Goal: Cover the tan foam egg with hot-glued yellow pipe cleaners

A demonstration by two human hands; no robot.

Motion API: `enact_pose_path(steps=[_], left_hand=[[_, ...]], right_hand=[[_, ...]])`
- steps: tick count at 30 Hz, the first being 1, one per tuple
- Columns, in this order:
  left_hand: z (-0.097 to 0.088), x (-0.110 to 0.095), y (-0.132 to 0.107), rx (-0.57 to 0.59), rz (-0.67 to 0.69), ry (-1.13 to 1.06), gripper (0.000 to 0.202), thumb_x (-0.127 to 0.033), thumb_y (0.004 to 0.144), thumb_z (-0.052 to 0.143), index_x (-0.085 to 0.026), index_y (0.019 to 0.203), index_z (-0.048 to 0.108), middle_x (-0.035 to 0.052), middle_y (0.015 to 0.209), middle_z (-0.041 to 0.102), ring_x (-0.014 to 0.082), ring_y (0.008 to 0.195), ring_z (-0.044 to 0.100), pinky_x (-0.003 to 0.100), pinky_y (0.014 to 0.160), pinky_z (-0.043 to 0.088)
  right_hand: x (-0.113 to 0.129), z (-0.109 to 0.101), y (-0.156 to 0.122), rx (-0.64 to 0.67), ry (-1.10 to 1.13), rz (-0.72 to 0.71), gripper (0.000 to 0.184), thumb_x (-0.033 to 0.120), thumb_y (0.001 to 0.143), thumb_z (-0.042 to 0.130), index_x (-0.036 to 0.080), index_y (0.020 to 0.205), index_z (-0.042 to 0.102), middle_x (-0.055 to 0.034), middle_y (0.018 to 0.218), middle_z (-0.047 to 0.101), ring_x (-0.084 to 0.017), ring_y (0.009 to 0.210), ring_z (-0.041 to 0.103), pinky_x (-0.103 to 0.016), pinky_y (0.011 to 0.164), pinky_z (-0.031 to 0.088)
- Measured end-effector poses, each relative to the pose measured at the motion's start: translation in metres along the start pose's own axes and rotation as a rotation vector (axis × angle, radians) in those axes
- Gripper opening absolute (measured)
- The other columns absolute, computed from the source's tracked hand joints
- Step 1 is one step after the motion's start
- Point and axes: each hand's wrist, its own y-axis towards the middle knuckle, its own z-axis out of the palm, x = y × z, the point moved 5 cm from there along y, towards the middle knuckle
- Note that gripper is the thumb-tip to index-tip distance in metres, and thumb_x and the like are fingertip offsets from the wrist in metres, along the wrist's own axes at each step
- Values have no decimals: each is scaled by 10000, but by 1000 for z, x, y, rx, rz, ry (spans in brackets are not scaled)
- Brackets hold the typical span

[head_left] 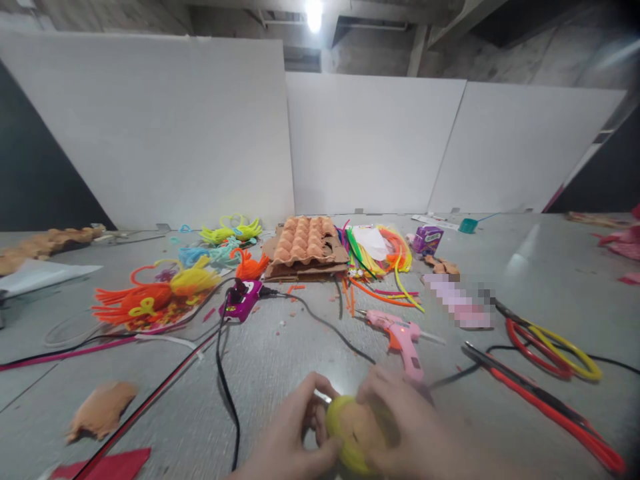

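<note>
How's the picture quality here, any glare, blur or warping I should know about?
In the head view, the ceiling lamp blows out, glare streaks the grey tabletop, distortion tilts the white wall panels, and the left hand, right hand and yellow craft piece look soft.

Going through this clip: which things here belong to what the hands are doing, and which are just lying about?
Belonging to the work:
left hand
right hand
round tan piece edged in yellow pipe cleaner, held by both hands
pink hot glue gun, nearest the hands

Lying about:
egg carton
magenta power socket
tan felt scrap
red pipe cleaner
</note>
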Motion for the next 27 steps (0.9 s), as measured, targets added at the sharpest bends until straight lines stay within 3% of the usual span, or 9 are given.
enact_pose_path(steps=[4, 9, 13, 18, 23, 27], left_hand=[[1, 2, -1, 6, 16, 26, 328, -145, 681, 566, -194, 987, 460, -68, 668, 445, 137, 623, 476, 251, 620, 382], [2, 7, -3, 42, -10, 131, 584, -151, 619, 675, -220, 1151, 443, -32, 817, 516, 171, 742, 498, 278, 697, 404], [3, 6, -3, 38, -32, 125, 525, -178, 628, 703, -221, 1105, 489, -5, 908, 556, 170, 776, 503, 258, 700, 411], [2, 3, -2, 35, -41, 111, 518, -166, 613, 730, -200, 1073, 495, -7, 896, 561, 163, 755, 505, 256, 696, 415], [1, 5, -1, -15, -2, 77, 568, -78, 577, 628, -205, 1107, 466, -16, 858, 550, 181, 784, 538, 299, 744, 432], [0, 4, 0, -85, 6, 13, 457, -83, 586, 577, -193, 1024, 508, 2, 833, 580, 187, 791, 570, 312, 761, 444]], right_hand=[[3, -1, 0, -15, 1, 17, 294, 87, 551, 660, 223, 780, 538, 21, 870, 545, -149, 772, 525, -236, 653, 384], [11, -5, -2, 2, -33, 116, 280, 182, 590, 711, 225, 815, 549, 7, 851, 552, -163, 741, 550, -245, 584, 387], [10, -3, -5, 30, -50, 188, 312, 232, 590, 742, 234, 850, 569, 13, 815, 554, -155, 659, 550, -252, 521, 365], [8, 1, -5, -5, -67, 135, 299, 197, 584, 721, 222, 836, 563, 0, 850, 576, -155, 671, 556, -252, 533, 367], [5, 5, -4, -91, -111, 116, 236, 229, 619, 703, 210, 784, 536, -44, 914, 605, -189, 734, 577, -269, 572, 384], [4, 9, -2, -109, -131, 106, 200, 196, 664, 646, 195, 838, 546, -92, 949, 626, -252, 878, 601, -307, 673, 429]])
